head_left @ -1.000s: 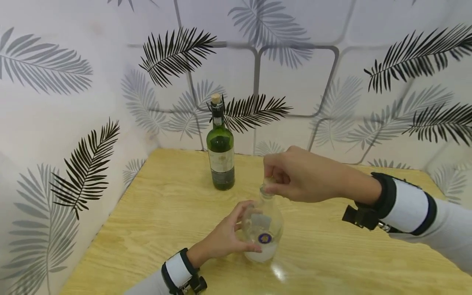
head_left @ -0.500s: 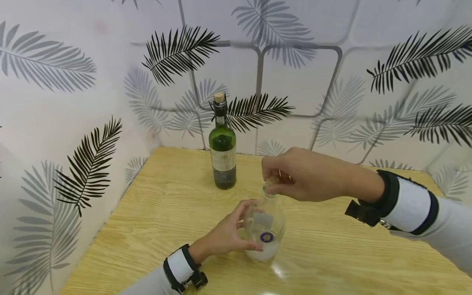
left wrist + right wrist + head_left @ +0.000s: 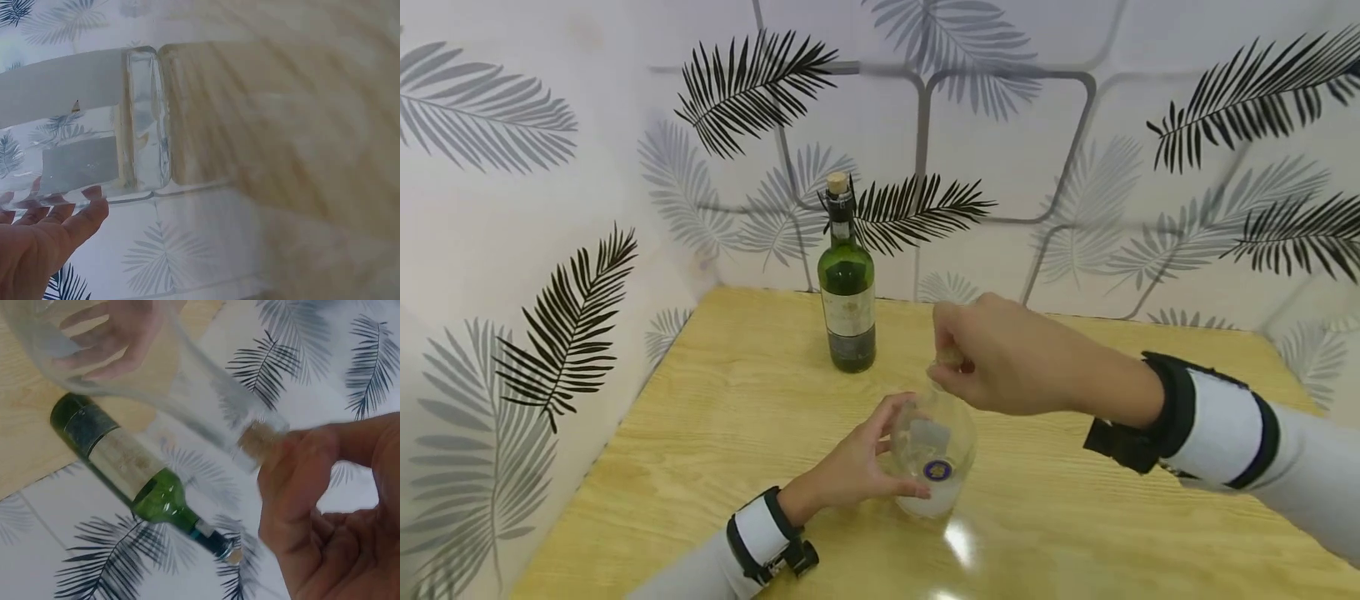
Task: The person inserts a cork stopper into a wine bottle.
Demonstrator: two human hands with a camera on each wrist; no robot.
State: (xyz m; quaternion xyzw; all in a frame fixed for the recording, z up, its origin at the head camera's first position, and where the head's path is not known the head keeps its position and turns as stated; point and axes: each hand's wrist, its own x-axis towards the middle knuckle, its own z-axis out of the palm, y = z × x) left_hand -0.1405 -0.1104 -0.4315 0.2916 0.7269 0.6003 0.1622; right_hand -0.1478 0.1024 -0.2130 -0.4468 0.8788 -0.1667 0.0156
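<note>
A clear glass bottle (image 3: 946, 437) with a small round dark-blue emblem stands on the wooden table. My left hand (image 3: 868, 462) holds its body from the left, thumb in front and fingers behind. In the left wrist view, fingertips of that hand (image 3: 59, 234) lie along the glass. Over the bottle's mouth, my right hand (image 3: 1000, 354) pinches a cork (image 3: 257, 441). Through the glass in the right wrist view, the cork shows inside the neck, and thumb and finger grip its outer end. From the head view, the right fingers hide most of the neck.
Behind and to the left stands a green wine bottle (image 3: 847, 308), upright, with a cork (image 3: 837, 182) in its top. The pale wooden table (image 3: 730, 400) ends at a wall (image 3: 1000, 167) patterned with leaves.
My right hand has twisted at the bottle's mouth, its fingers now covering more of the cork and neck. The left hand keeps its hold. The head view has tilted slightly.
</note>
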